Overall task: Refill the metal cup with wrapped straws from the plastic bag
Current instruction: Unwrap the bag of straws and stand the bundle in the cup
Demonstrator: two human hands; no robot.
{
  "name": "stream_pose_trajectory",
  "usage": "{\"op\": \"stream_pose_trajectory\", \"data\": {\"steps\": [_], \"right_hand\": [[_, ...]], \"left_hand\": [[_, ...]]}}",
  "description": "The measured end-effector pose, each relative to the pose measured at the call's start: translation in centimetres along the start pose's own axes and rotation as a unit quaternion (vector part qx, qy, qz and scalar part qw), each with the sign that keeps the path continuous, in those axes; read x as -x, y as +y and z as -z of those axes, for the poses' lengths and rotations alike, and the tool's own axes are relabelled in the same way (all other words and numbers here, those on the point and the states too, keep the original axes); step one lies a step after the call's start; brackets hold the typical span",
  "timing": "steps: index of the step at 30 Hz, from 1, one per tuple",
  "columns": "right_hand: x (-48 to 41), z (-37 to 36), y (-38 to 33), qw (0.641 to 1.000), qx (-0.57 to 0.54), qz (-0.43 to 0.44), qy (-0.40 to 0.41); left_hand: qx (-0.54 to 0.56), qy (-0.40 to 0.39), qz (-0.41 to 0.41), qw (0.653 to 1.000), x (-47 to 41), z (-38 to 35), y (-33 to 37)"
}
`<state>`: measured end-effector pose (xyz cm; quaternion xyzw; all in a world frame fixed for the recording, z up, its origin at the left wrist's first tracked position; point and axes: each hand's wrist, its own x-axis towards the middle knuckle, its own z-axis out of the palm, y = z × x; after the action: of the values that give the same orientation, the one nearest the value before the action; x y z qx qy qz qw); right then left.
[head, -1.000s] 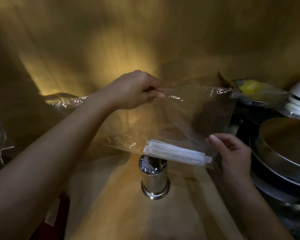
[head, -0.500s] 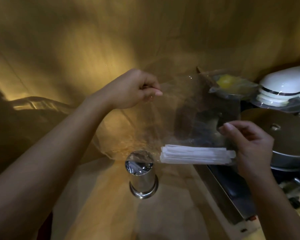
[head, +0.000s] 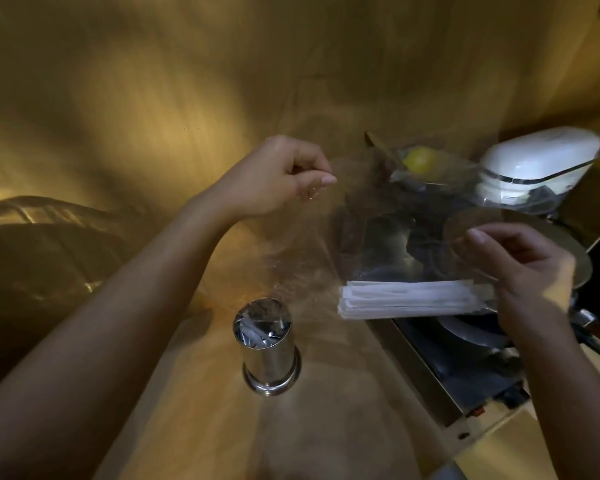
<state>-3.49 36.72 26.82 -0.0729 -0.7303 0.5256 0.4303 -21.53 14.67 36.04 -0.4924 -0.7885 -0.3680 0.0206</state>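
A clear plastic bag (head: 371, 233) hangs in the air between my hands. A bundle of white wrapped straws (head: 409, 299) lies level along its bottom. My left hand (head: 274, 178) pinches the bag's upper left edge. My right hand (head: 520, 268) grips the bag's right side near the end of the straw bundle. Below and to the left of the bundle, the shiny metal cup (head: 269, 348) stands upright on the wooden counter (head: 194, 420), with a few wrapped straws inside it.
To the right sit a stove with a lidded metal pan (head: 568, 251), a bowl holding something yellow (head: 421, 161) and a white appliance (head: 537, 161). Crumpled plastic (head: 42, 216) lies at the left. A wooden wall rises behind.
The bag and straws shifted right relative to the cup, so the bundle no longer hangs over it. My right hand rose and closed on the bag's right side.
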Motion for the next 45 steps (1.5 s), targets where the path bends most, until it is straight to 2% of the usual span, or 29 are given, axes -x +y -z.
{"op": "stream_pose_trajectory", "data": {"steps": [5, 11, 16, 23, 32, 37, 45], "right_hand": [[-0.2, -0.8, -0.5, 0.999, 0.018, 0.021, -0.037], [-0.6, -3.2, -0.7, 0.994, 0.024, 0.033, -0.103], [-1.3, -4.7, -0.7, 0.991, 0.020, 0.045, -0.123], [-1.6, -5.9, 0.1, 0.989, 0.015, 0.048, -0.142], [-0.4, -4.6, 1.8, 0.993, 0.003, -0.012, -0.114], [1.2, -3.3, 3.8, 0.991, 0.010, -0.064, -0.116], [3.4, -1.1, 4.7, 0.983, 0.044, -0.102, -0.149]], "left_hand": [[0.040, 0.020, 0.041, 0.998, 1.3, -0.5, -1.7], [0.010, 0.054, 0.082, 0.995, 3.7, -0.1, -3.6], [0.014, 0.055, 0.111, 0.992, 4.9, 0.7, -3.8], [0.009, 0.059, 0.039, 0.997, 3.1, -0.2, -0.9], [0.073, 0.056, 0.040, 0.995, 1.2, -2.3, 0.4], [0.121, 0.058, 0.052, 0.990, 0.7, -3.0, 0.6], [0.160, 0.049, 0.053, 0.985, 0.6, -3.2, 0.6]]}}
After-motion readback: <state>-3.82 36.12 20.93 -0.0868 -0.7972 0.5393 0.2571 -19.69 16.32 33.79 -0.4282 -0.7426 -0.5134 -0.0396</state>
